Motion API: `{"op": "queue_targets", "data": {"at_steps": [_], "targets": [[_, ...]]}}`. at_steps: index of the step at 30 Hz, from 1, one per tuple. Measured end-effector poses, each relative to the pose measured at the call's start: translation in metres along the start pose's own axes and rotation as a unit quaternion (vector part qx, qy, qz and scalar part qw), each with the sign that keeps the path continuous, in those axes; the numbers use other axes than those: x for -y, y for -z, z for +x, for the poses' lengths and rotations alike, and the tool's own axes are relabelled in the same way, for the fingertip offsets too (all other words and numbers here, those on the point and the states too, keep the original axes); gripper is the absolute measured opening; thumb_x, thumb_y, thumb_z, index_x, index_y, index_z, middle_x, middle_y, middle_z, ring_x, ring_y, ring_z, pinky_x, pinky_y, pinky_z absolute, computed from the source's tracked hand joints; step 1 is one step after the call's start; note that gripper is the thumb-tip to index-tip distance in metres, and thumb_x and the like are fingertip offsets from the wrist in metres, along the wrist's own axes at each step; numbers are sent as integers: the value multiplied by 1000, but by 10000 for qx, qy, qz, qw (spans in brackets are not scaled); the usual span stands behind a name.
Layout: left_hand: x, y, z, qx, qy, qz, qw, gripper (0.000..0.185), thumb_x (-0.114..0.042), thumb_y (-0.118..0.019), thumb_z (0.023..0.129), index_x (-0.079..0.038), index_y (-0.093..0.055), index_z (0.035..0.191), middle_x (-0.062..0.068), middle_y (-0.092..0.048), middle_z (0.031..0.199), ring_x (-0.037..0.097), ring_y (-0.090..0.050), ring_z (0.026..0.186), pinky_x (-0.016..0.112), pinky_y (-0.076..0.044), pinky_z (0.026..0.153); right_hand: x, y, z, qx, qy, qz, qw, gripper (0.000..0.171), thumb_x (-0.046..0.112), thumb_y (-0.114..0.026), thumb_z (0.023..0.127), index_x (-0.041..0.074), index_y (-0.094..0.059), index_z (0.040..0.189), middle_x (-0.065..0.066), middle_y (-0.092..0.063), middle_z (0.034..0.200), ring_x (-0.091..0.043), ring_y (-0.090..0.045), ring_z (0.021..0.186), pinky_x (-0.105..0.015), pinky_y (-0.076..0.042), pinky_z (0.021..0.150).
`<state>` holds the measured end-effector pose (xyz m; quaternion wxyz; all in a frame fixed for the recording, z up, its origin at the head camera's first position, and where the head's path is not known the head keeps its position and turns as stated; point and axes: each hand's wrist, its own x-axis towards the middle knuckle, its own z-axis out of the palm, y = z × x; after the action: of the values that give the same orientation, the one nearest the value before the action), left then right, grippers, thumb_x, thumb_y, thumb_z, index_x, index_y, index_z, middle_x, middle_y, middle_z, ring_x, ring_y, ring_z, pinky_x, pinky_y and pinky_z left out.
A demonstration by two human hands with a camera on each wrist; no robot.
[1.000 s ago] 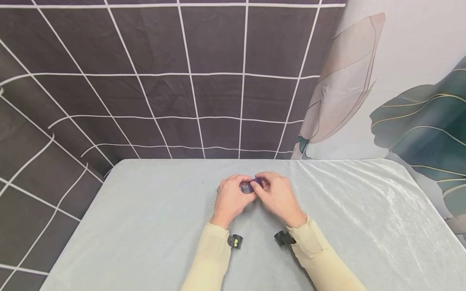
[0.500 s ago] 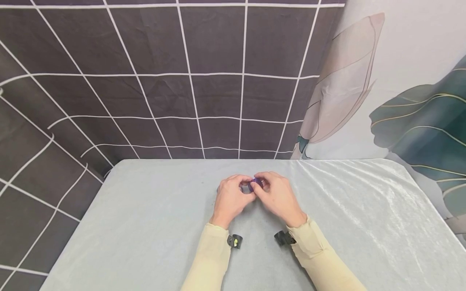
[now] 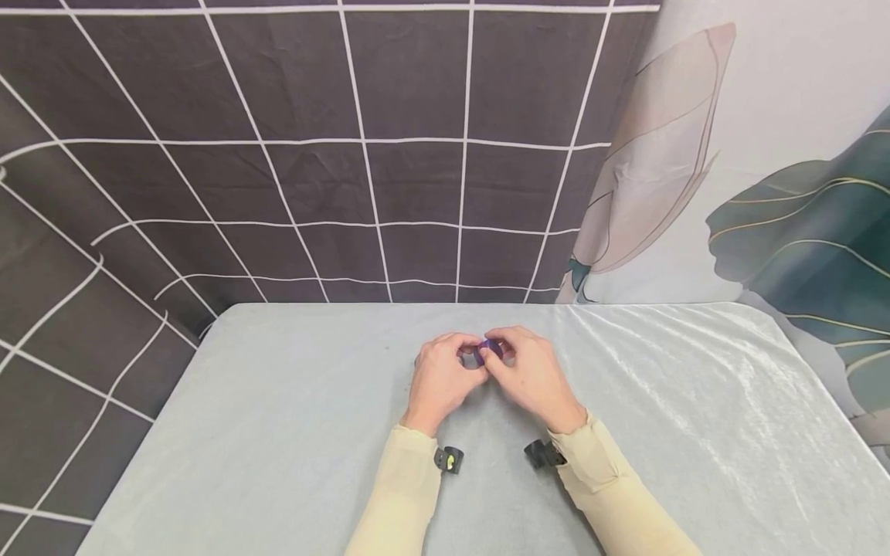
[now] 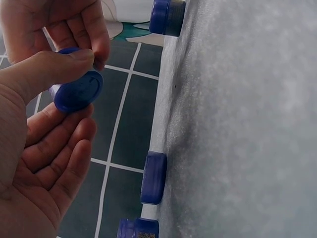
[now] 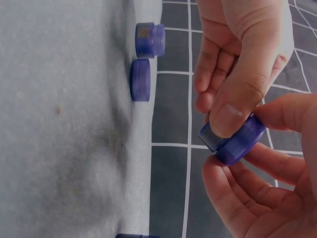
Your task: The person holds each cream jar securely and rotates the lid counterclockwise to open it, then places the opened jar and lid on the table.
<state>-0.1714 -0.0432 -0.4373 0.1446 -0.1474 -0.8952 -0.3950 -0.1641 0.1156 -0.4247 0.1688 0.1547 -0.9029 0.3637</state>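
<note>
Both hands meet over the table around one small blue-purple jar (image 4: pixel 81 91), turned so its round end faces the left wrist view. My left hand (image 3: pixel 443 378) holds the jar body, its thumb pressed across it and fingers curled beneath. At the other end my right hand (image 3: pixel 531 378) pinches the wider lid (image 5: pixel 242 141) between thumb and fingers. A narrow band of the body shows beside the lid in the right wrist view. In the head view the fingers cover most of the jar.
Beyond the hands, on the grey cloth-covered table (image 3: pixel 278 432), stand an open jar (image 5: pixel 144 40) with a bare neck and a loose lid (image 5: pixel 140 80). A labelled jar (image 4: pixel 167 17) stands further right. Dark grid-patterned cloth (image 3: pixel 417 185) rises behind the table's far edge.
</note>
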Motion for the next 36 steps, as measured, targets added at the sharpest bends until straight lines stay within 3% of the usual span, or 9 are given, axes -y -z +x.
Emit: {"op": "queue_targets", "data": {"at_steps": [18,36], "targets": [[1,-1,1,34,26,81,10000,33,-27,-84,74,-14,-78,104,-2,-76,96,16,-70,89,37,-51,86,1,2,0,112,80,4,9999,27,16,-73,86,2,-72,109,-10,-72,99,-22,-68,85,-40,-55,77],[1,-1,1,71,56,108,9999,32,-26,-84,75,-13,-77,103,-2,-75,94,17,-70,85,35,-52,79,0,3,0,168,235,34,9996,27,14,-72,85,2,-71,108,-10,-71,101,-23,-68,88,-42,-53,81]]}}
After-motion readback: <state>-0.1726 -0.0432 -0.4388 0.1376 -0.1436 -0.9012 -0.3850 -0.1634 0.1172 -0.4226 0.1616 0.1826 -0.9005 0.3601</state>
